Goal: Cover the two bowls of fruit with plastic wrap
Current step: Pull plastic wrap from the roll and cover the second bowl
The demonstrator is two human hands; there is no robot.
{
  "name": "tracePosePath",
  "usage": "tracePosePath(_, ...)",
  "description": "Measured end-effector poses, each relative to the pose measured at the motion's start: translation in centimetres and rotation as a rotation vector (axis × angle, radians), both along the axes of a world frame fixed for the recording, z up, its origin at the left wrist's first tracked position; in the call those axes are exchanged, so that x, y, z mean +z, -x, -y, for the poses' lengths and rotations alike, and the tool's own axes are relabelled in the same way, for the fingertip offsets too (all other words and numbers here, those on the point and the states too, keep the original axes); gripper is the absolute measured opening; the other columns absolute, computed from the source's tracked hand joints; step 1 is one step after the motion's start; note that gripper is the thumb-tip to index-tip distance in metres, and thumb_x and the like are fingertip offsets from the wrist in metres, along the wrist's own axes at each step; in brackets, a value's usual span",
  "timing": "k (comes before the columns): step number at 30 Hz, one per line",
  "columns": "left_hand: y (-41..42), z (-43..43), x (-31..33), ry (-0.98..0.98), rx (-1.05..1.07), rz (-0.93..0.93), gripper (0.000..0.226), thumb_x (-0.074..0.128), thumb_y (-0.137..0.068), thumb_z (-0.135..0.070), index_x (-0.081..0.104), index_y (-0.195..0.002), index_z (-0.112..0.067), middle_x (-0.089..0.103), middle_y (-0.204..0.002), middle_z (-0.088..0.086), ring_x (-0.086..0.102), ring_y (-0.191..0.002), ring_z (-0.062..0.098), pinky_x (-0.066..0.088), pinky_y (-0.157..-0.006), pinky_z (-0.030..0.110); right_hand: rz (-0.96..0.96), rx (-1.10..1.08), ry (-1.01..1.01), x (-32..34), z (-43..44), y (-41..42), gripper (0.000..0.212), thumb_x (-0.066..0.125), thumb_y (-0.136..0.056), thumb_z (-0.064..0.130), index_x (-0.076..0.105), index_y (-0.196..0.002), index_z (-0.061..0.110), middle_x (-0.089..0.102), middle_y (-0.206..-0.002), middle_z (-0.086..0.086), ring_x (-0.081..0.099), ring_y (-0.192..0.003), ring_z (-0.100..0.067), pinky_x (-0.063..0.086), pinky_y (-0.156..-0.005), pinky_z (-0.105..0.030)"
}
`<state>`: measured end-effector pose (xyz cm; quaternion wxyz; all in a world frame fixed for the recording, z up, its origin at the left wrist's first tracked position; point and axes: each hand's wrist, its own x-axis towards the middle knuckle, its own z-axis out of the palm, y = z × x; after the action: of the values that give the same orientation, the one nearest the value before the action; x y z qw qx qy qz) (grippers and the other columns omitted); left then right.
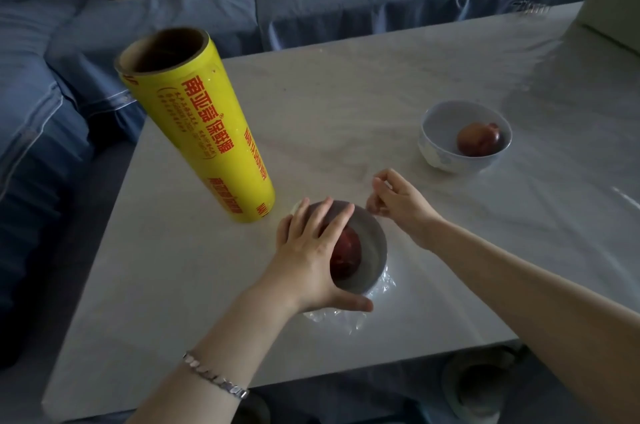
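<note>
Wrap (346, 318) crumples on the table (346, 94) under the near bowl (372, 250). Over that bowl lies the left hand (308, 257), flat, fingers straight and spread, thumb along the near rim, gripping nothing. The right hand (401, 207), fingers curled, pinches it at the far rim. Beyond stand the roll (204, 133) and, well apart, the far bowl (436, 146).
</note>
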<state>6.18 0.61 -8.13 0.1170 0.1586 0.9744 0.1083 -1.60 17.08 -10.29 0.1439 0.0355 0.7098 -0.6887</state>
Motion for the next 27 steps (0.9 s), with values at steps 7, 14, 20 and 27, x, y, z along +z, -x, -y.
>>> tracePosePath(7, 0.3, -0.1, 0.1, 0.005, 0.007, -0.001, 0.12, 0.067, -0.054, -0.073, -0.009, -0.143, -0.043, -0.014, -0.156, -0.006, -0.016, -0.142, 0.025, -0.002, -0.114, 0.043, -0.395, 0.138, -0.632, 2.7, 1.6, -1.0, 0.013, 0.037, -0.098, 0.024, 0.037, -0.088, 0.016, 0.045, -0.06, 0.001, 0.043, -0.06, -0.027, 0.032, -0.057, -0.032)
tracePosePath(14, 0.4, 0.1, -0.1, 0.028, -0.011, 0.009, 0.118, 0.063, -0.057, -0.074, -0.02, -0.137, -0.048, -0.021, -0.155, -0.006, -0.018, -0.141, 0.028, -0.002, -0.114, 0.045, -0.436, 0.186, -0.804, 3.3, 0.0, 0.0, 0.016, 0.034, -0.098, 0.025, 0.038, -0.093, 0.011, 0.055, -0.07, -0.018, 0.051, -0.065, -0.039, 0.047, -0.064, -0.042)
tracePosePath(20, 0.3, 0.1, -0.3, 0.021, 0.002, -0.004, 0.123, 0.065, -0.053, -0.076, -0.019, -0.139, -0.046, -0.016, -0.155, -0.007, -0.014, -0.141, 0.025, 0.001, -0.113, 0.044, -0.177, 0.073, -0.738, 0.0, -0.2, 1.1, 0.019, 0.037, -0.098, 0.025, 0.046, -0.099, 0.008, 0.051, -0.076, -0.01, 0.049, -0.07, -0.031, 0.04, -0.066, -0.032)
tracePosePath(27, -0.2, -0.8, -0.4, -0.016, 0.195, -0.003, 0.12, 0.062, -0.053, -0.078, -0.01, -0.143, -0.045, -0.015, -0.156, -0.005, -0.012, -0.142, 0.027, 0.001, -0.113, 0.046, 0.077, -0.176, -0.469, -0.5, -1.7, 1.2, 0.031, 0.049, -0.092, 0.028, 0.061, -0.074, 0.006, 0.056, -0.057, -0.005, 0.056, -0.056, -0.024, 0.056, -0.077, -0.04)
